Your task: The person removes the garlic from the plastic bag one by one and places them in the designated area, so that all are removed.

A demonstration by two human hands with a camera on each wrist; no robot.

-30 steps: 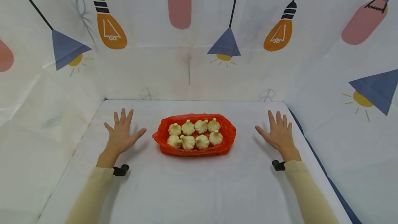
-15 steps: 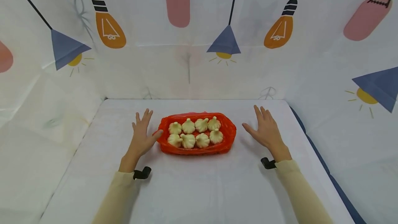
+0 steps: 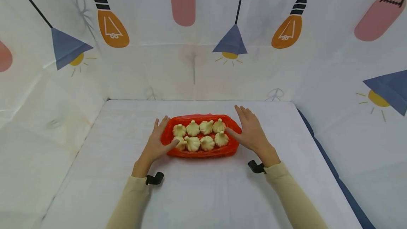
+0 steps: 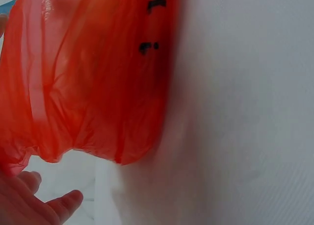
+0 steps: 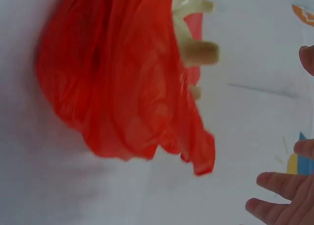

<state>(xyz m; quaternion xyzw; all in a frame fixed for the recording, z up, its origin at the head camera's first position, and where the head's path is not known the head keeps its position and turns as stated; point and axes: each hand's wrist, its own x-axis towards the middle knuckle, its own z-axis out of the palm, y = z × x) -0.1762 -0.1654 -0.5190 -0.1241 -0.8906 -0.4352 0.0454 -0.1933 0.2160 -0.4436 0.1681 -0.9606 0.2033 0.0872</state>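
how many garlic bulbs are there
8: four garlic bulbs in the far row, four in the near, inside the red container; the left hand partly hides one.

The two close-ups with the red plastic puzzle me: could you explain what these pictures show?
There's no robot here, just a person's bare left hand and right hand. The wide picture comes from a camera worn on the head, looking forward and down; each close-up comes from a small black camera worn on one wrist. On the flat white tabletop sits an oblong container covered in shiny red plastic, holding eight cream-coloured, garlic-shaped bulbs. The hands are at its two ends, gripping nothing; whether the left one touches the plastic is unclear.
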